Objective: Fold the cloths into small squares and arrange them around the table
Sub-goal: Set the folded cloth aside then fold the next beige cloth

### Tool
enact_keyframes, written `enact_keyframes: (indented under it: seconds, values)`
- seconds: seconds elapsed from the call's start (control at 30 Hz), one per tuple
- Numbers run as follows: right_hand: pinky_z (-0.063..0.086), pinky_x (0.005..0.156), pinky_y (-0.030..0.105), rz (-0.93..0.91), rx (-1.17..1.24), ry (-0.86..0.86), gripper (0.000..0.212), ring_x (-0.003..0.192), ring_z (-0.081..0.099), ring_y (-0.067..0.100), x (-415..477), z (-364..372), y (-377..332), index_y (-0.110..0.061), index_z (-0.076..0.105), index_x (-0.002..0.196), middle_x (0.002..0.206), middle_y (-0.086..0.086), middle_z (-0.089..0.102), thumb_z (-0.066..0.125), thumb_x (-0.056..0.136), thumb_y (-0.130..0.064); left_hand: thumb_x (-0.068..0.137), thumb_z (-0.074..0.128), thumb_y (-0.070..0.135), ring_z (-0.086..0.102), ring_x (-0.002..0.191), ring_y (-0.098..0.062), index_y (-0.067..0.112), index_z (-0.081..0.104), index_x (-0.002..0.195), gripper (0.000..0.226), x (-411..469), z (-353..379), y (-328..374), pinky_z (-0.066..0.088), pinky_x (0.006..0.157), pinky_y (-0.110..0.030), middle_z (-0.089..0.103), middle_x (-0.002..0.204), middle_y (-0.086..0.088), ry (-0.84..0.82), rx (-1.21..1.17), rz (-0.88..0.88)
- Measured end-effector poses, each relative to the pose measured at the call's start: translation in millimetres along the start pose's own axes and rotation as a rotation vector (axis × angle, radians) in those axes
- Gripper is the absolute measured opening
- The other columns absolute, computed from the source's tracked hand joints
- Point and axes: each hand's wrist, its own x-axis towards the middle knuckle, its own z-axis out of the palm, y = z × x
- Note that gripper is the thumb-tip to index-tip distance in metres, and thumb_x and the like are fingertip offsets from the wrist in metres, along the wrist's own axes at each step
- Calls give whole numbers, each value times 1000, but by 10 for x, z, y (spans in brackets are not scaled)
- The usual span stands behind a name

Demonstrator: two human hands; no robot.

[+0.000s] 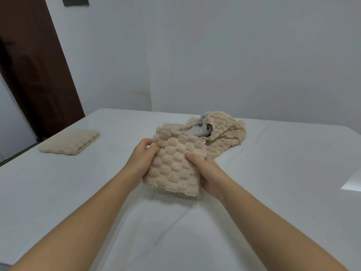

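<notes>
1. the held cloth (175, 165), beige and bumpy, sits mid-table between both hands, already folded to a thick rectangle; whether it rests on the table (273, 173) or hangs just above it i cannot tell.
2. the left hand (141, 160) pinches its far left edge with curled fingers; the right hand (207, 173) grasps its right edge, thumb on top.
3. step in hand, as i judge it: the folding of this cloth is at or near its last fold, since it looks longer than wide.
4. the next move likely calls for one more fold to make it square, then pressing it flat and setting it at a free spot along the table, well apart from the one already placed.
5. count, folded and placed: one folded cloth (70, 141), at the far left edge.
6. count, to be folded: a pile (224, 133) just beyond the held cloth, with at least one beige cloth and one grey cloth (201, 130) inside it; any more are hidden.
7. count, other: one white sheet (353, 182) at the right edge.
</notes>
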Motion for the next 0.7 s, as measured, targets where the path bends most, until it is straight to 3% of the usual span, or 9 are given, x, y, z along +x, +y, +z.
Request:
enact_keyframes:
  seconds: [0.07,0.2,0.33,0.47,0.53,0.6,0.7]
  values:
    - [57,87,40,73,88,-62,44,98,72,24,161,124,-68,-8,59,124,108,9,74,73,87,-26,96,49,19,66,76,-20,19,56,104,11,158,-126,13,52,64,-32,67,93,-7,21,9,-2]
    - [57,87,43,32,-172,84,52,94,69,24,642,423,-149,-9,53,127,106,6,71,74,83,-28,97,45,34,65,84,-27,24,52,103,13,623,-398,-109,48,68,-34,68,93,-7,116,325,29]
    - [49,68,33,-23,-385,127,39,85,60,21,1248,747,-240,-13,53,120,102,6,65,64,86,-26,100,36,33,58,77,-20,20,47,106,18,1163,-569,-220,45,67,-34,62,88,-4,212,579,62]
    - [55,89,42,36,-388,136,34,98,65,29,1884,1025,-370,-14,57,114,106,12,66,65,83,-22,100,35,32,56,81,-22,18,44,107,18,1797,-729,-289,48,76,-40,57,87,-2,308,726,36]
    - [54,88,37,38,-369,147,26,103,65,32,2179,1108,-428,-13,59,110,110,19,65,65,84,-16,100,36,31,56,84,-24,16,44,109,19,2110,-780,-345,47,76,-39,55,87,-2,333,741,23]
    - [53,85,38,10,-374,149,35,104,64,31,2442,1153,-456,-8,55,118,113,17,64,64,85,-15,100,36,32,56,87,-26,15,44,111,21,2377,-796,-407,46,76,-39,57,91,-5,351,737,17]
    - [50,87,35,-43,-494,81,55,100,57,22,2631,1192,-455,-7,37,137,113,9,56,61,89,-17,101,35,34,55,100,-29,14,45,123,31,2650,-818,-499,45,84,-39,59,114,-11,333,710,7]
